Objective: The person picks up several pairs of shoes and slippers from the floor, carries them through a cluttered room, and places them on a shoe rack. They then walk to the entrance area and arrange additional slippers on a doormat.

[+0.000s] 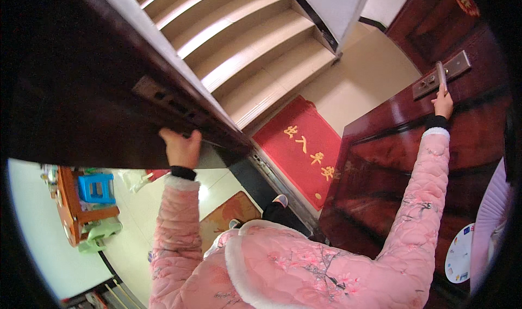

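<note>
My right hand grips the metal lever handle of a dark red wooden door. The handle sits on a long metal lock plate. That door stands swung out over part of a red doormat bearing gold writing. On the other side, my left hand rests against a dark panel beside the doorway, just below a slotted metal plate. Its fingertips are hard to make out against the dark surface. Both arms are spread wide in pink quilted sleeves.
Stone stairs rise beyond the metal threshold. Another dark red door stands farther off. Indoors are a patterned mat, a wooden table, a blue stool and a green plastic stool. A white disc lies far right.
</note>
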{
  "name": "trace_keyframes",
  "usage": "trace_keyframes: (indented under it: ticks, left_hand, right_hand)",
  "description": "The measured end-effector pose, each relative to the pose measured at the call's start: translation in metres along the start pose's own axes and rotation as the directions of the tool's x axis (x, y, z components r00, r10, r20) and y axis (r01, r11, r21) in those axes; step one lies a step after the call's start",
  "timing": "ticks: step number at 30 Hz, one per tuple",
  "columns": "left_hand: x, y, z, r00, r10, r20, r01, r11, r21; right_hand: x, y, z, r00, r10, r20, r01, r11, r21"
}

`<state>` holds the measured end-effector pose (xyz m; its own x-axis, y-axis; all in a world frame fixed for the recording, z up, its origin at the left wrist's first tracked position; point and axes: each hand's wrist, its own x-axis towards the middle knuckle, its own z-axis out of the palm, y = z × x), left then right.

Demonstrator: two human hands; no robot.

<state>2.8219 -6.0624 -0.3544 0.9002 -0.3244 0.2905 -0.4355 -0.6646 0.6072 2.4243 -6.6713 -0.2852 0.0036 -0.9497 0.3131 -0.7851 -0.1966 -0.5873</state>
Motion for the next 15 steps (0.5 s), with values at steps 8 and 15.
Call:
trace_keyframes:
  ticks: [8, 15]
  left_hand:
    - [-0.108, -0.016, -0.075, 0.987, 0.155, 0.037, -0.138, 0.946, -0.292]
    - [-0.268, -0.149, -0.190, 0.956, 0.030, 0.292, 0.057, 0.957, -0.284]
  right_hand:
    - [-0.149, -0.124, -0.028, 0.968, -0.181, 0.173, 0.140, 0.964, 0.224]
    - [-0.295, -0.228, -0.079, 0.889, -0.322, 0.325, 0.308, 0.947, 0.094]
